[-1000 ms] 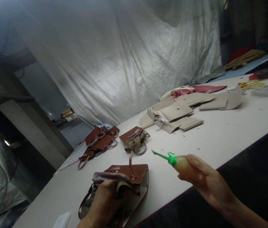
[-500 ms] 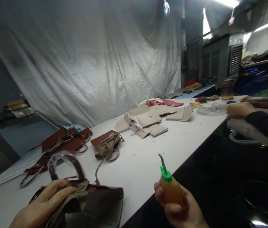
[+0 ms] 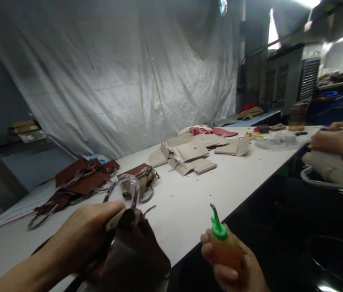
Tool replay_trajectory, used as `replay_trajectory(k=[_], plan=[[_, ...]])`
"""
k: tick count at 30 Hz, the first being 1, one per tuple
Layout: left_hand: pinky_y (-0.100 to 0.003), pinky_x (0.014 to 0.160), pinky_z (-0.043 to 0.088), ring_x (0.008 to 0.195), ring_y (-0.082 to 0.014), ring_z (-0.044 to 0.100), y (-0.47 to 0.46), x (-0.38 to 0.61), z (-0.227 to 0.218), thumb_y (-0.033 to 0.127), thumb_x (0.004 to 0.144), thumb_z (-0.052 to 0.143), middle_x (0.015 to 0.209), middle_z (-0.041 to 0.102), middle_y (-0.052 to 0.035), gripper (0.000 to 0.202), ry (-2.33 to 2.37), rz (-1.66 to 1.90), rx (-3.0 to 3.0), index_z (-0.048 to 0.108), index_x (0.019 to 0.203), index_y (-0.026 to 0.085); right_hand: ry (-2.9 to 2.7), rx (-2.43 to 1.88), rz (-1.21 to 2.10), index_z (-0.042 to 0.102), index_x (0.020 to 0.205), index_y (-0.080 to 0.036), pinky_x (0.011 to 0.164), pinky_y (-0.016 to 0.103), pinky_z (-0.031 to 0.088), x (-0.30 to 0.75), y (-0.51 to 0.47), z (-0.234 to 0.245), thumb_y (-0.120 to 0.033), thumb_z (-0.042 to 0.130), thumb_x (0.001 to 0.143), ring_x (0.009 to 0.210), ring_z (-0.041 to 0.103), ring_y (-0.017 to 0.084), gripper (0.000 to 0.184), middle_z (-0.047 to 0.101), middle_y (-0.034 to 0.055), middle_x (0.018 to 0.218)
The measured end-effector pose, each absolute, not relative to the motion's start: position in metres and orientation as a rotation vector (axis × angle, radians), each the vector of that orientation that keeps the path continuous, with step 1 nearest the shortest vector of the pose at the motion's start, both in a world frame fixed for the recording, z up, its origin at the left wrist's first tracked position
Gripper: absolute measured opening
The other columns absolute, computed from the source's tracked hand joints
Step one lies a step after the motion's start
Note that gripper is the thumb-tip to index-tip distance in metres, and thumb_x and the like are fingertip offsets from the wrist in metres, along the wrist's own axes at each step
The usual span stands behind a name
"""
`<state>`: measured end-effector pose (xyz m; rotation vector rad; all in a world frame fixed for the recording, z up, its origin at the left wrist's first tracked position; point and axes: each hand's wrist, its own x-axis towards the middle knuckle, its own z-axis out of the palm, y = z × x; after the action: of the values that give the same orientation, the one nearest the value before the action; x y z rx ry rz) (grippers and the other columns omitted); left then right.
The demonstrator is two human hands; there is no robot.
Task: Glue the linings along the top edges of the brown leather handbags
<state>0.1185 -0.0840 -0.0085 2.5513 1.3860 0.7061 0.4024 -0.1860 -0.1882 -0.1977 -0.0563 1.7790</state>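
My left hand (image 3: 91,225) grips the top edge of a dark brown handbag (image 3: 138,251) at the near edge of the table. The bag hangs tilted, with its khaki lining showing by my fingers and its plastic-wrapped handle (image 3: 133,188) standing up behind them. In my right hand (image 3: 238,267), fingers wrapped round it, is a squeeze bottle (image 3: 224,251) of amber liquid. Its green nozzle (image 3: 217,223) points up, beyond the table's front edge. Bag and bottle are apart.
Brown bags (image 3: 80,182) lie at the left, with another brown bag (image 3: 141,178) nearer the middle. Several beige pouches (image 3: 192,150) are heaped on the white table (image 3: 189,215). Yellow-handled scissors (image 3: 255,136) lie farther back. At right, another person's hands (image 3: 335,140) hold a beige bag (image 3: 335,168).
My left hand has moved right and lifted the brown bag, which now tilts. The bottle sits slightly lower and farther right in view. The other person's hands have shifted right.
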Motion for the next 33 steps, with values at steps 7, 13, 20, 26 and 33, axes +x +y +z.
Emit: replay_trajectory(k=[7, 13, 20, 26, 33], plan=[[-0.029, 0.063, 0.039, 0.075, -0.0239, 0.066, -0.034, 0.171, 0.004, 0.024, 0.083, 0.051, 0.075, 0.07, -0.0042, 0.017, 1.362, 0.13, 3.047, 0.067, 0.081, 0.026, -0.217, -0.755, 1.388, 0.073, 0.092, -0.017, 0.044, 0.025, 0.051, 0.421, -0.184, -0.18, -0.035, 0.089, 0.058, 0.067, 0.067, 0.022, 0.042, 0.073, 0.0086, 0.088], [-0.032, 0.075, 0.046, 0.088, -0.0253, 0.067, 0.003, 0.2, -0.014, 0.022, 0.082, 0.054, 0.087, 0.073, -0.0072, 0.021, 1.376, 0.062, 3.013, 0.073, 0.091, 0.025, -0.813, -1.061, 0.945, 0.07, 0.095, -0.021, 0.071, 0.03, 0.056, 0.443, -0.169, -0.176, -0.041, 0.087, 0.061, 0.086, 0.066, 0.024, 0.043, 0.072, 0.0067, 0.097], [-0.035, 0.079, 0.048, 0.096, -0.0297, 0.068, 0.032, 0.218, -0.03, 0.02, 0.079, 0.056, 0.096, 0.073, -0.0131, 0.021, 1.355, -0.089, 2.991, 0.074, 0.092, 0.019, -1.038, -1.188, 0.667, 0.074, 0.088, -0.024, 0.075, 0.033, 0.052, 0.446, -0.141, -0.153, -0.042, 0.087, 0.058, 0.09, 0.063, 0.027, 0.037, 0.07, 0.0079, 0.098], [-0.029, 0.08, 0.049, 0.097, -0.0254, 0.067, 0.053, 0.232, -0.037, 0.02, 0.077, 0.061, 0.094, 0.074, -0.0101, 0.019, 1.338, -0.207, 2.953, 0.075, 0.09, 0.02, -1.039, -1.154, 0.695, 0.073, 0.088, -0.023, 0.077, 0.035, 0.052, 0.449, -0.113, -0.154, -0.04, 0.087, 0.058, 0.088, 0.063, 0.027, 0.038, 0.069, 0.006, 0.098], [-0.03, 0.076, 0.049, 0.092, -0.0272, 0.068, 0.079, 0.245, -0.058, 0.02, 0.074, 0.062, 0.092, 0.074, -0.0112, 0.022, 1.234, -0.307, 2.955, 0.076, 0.09, 0.019, -1.106, -1.122, 0.617, 0.071, 0.09, -0.022, 0.084, 0.039, 0.051, 0.456, -0.086, -0.16, -0.038, 0.085, 0.064, 0.091, 0.061, 0.026, 0.033, 0.067, 0.0048, 0.095]])
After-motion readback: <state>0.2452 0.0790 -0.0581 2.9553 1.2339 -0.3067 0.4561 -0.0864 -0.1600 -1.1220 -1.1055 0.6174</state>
